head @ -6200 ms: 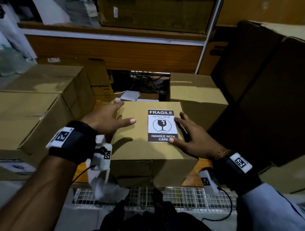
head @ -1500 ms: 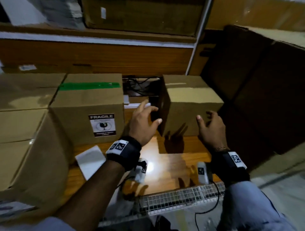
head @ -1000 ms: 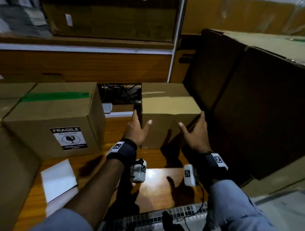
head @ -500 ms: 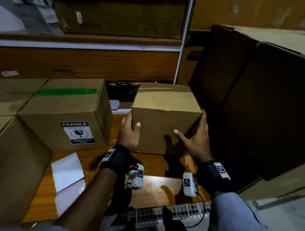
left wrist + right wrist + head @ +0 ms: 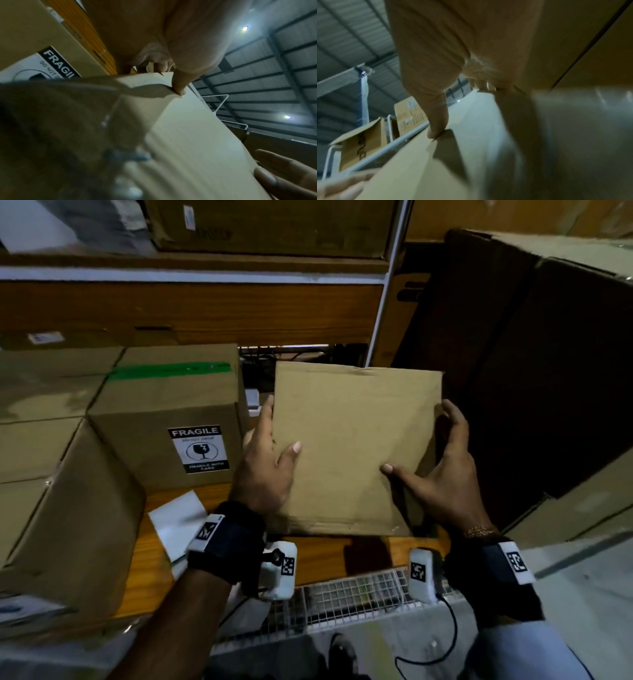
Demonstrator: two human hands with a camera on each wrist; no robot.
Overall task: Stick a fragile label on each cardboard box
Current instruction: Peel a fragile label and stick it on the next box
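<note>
A plain brown cardboard box (image 5: 352, 446) with no label is held between both hands, tipped so one broad blank face points up at the head camera. My left hand (image 5: 270, 460) grips its left side with the thumb lying on the top face (image 5: 197, 135). My right hand (image 5: 442, 474) grips the right side, thumb on the same face (image 5: 471, 135). To the left stands a second box (image 5: 164, 419) with green tape and a black-and-white FRAGILE label (image 5: 200, 449) on its front. White label sheets (image 5: 174, 525) lie on the wooden table (image 5: 322, 556).
Stacked cardboard boxes (image 5: 51, 481) fill the left side. Large dark cartons (image 5: 534, 364) rise close on the right. A wooden shelf (image 5: 191, 306) with more boxes runs behind. A white wire rack (image 5: 342, 597) lies at the table's near edge.
The plain box has been lifted off the table, drawn towards me and tipped so a broad face points up. Both hands stay on its sides.
</note>
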